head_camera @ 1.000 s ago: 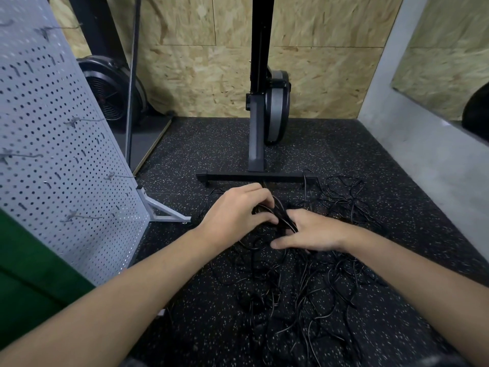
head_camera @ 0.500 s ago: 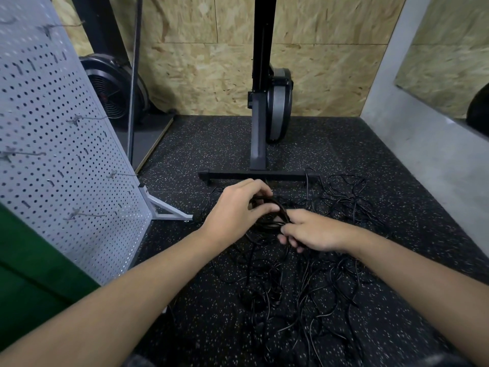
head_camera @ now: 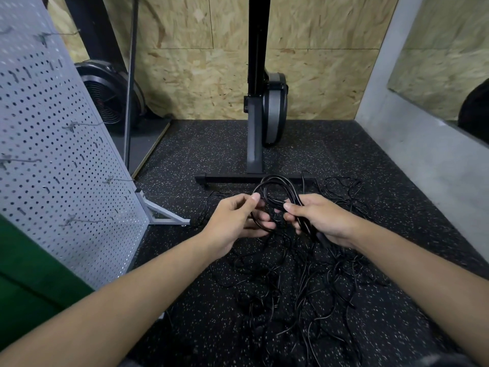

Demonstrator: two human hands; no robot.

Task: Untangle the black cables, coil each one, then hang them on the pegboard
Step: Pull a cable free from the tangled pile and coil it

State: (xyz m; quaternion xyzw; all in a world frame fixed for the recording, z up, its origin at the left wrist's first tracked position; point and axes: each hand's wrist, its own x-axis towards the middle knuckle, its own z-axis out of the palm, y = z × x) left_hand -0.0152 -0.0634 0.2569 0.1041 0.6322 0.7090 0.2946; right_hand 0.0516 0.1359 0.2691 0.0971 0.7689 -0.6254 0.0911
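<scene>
Fig. My left hand (head_camera: 235, 221) curls round the near side of a half-made coil (head_camera: 276, 185); my right hand (head_camera: 321, 221) pinches its gathered strands. The loops rise away from me, between the two hands — the loose run seems to drop from the right hand into the tangle (head_camera: 304, 282) on the floor (head_camera: 211, 154). The pegboard (head_camera: 53, 160) stands to the left, nearer the left hand, which I judge should carry the coil over.

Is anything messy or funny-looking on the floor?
Yes. A tangle of thin black cables sprawls uncoiled across the speckled floor, loops crossing everywhere. The left hand and right hand hold one thicker looped cable above it.
</scene>
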